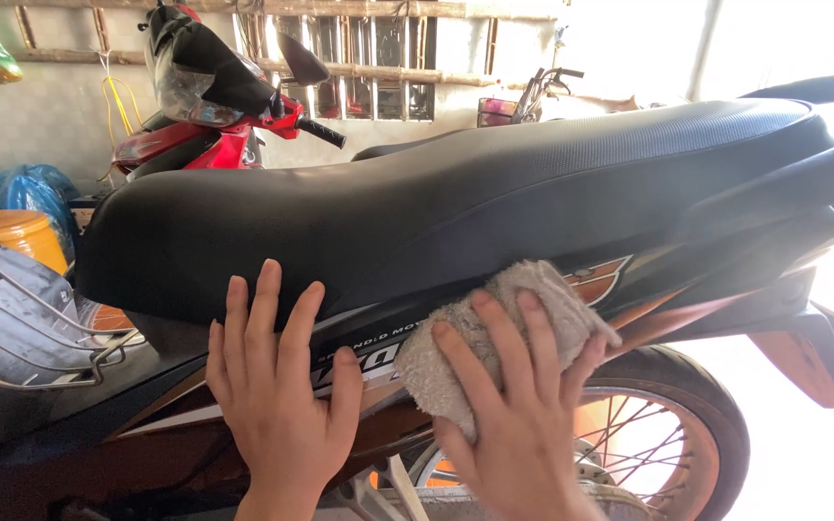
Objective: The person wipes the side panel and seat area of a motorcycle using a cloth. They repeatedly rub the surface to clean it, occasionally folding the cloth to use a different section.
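Motorcycle side panel [571,289], the dark body cover w/ orange and white graphics just under the long black seat [456,207], is what the person is wiping. Right hand [514,415] presses a worn grey-beige rag [494,333] flat against that panel, roughly mid-length of the bike, just below the seat's lower edge and above the rear wheel [663,434]; fingers are spread apart over the cloth, pinning it to the surface rather than bunching it up. Left hand [277,396] lies bare and flat on the bodywork nearer the front end, fingertips reaching up onto the seat's lower edge, fingers straight and close together, holding nothing, prob. bracing. Step in hand looks like the wipe-down of the side panel, w/ the cloth mid-panel; how much is already clean can't be told, since glare from the bright opening at right washes out the rear. Next move, by judgement: slide the rag along the panel toward the tail w/ steady palm pressure, following the curve under the seat, keeping the cloth from slipping off the panel's lower edge toward the spokes. A wire front basket [21,318] sits at the bike's front end, left; a red motorcycle [214,106] is parked behind, near an orange container [26,236] and blue bags [31,188].
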